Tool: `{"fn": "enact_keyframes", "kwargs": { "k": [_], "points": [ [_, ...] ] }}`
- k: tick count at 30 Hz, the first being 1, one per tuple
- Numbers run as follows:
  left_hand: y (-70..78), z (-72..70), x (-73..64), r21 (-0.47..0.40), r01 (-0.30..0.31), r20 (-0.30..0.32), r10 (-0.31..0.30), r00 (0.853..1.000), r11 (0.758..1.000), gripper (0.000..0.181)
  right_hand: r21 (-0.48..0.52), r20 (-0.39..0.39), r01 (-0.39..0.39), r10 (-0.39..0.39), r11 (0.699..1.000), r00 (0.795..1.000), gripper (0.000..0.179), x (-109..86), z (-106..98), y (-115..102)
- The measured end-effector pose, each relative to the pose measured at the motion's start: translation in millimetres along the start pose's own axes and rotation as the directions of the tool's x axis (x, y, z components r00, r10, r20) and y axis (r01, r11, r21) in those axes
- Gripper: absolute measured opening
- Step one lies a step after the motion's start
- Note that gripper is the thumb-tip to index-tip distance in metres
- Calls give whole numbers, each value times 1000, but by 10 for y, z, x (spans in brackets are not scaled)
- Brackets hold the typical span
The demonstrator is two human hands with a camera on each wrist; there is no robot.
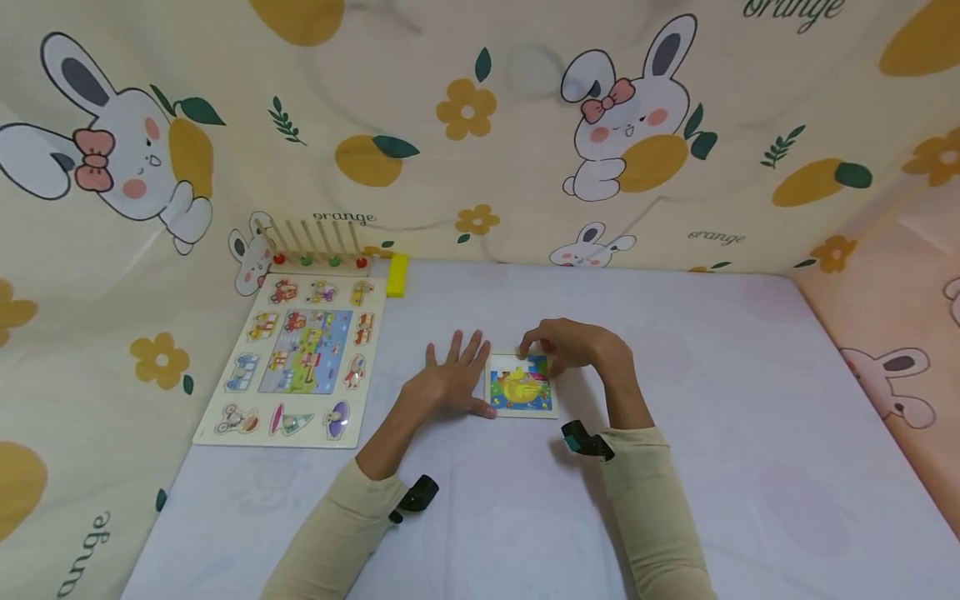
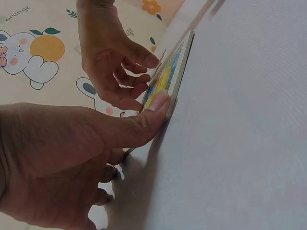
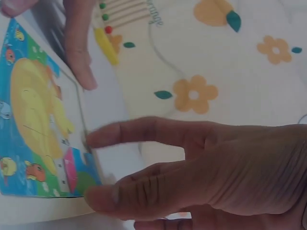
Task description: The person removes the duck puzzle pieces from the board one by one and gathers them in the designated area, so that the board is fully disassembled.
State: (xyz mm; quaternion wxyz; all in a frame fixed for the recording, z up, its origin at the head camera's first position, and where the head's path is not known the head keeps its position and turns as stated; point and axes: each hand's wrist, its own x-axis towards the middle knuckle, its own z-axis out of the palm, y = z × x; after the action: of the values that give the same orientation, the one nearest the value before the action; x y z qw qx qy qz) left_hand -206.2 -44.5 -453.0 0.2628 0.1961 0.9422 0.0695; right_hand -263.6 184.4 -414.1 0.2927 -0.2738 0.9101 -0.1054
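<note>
A small jigsaw puzzle (image 1: 520, 392) with a yellow duck picture lies in a pale frame at the middle of the table. Bare white board shows along part of its top row. My left hand (image 1: 450, 385) has its fingers spread beside the frame, and its thumb (image 2: 156, 103) rests on the near left corner. At the far right corner, my right hand (image 1: 573, 343) has thumb and bent index finger around a blue and green puzzle piece (image 3: 86, 170). The right wrist view shows both fingertips at that piece's edges. Part of the corner is hidden by the fingers.
To the left lies a large picture board (image 1: 251, 417) with vehicle shapes. Behind it stands a peg rack (image 1: 318, 268) with red and green beads, beside a yellow block (image 1: 397, 275). A printed cloth (image 1: 510, 192) hangs at the table's back edge.
</note>
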Motion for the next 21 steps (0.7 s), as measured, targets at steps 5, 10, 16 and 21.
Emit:
{"fn": "enact_keyframes", "kwargs": {
  "k": [5, 10, 16, 21],
  "points": [
    [6, 8, 6, 18, 6, -5, -6, 1000, 1000, 112, -8, 1, -55, 55, 998, 998, 46, 27, 14, -7],
    [7, 4, 12, 18, 4, -5, -4, 1000, 1000, 112, -14, -3, -50, 49, 999, 999, 37, 45, 9, 1],
    [-59, 111, 146, 1, -22, -24, 22, 999, 1000, 115, -50, -2, -52, 52, 997, 999, 49, 56, 26, 3],
    [-115, 190, 246, 24, -21, -38, 22, 999, 999, 118, -80, 4, -37, 38, 996, 999, 42, 81, 32, -23]
  ]
}}
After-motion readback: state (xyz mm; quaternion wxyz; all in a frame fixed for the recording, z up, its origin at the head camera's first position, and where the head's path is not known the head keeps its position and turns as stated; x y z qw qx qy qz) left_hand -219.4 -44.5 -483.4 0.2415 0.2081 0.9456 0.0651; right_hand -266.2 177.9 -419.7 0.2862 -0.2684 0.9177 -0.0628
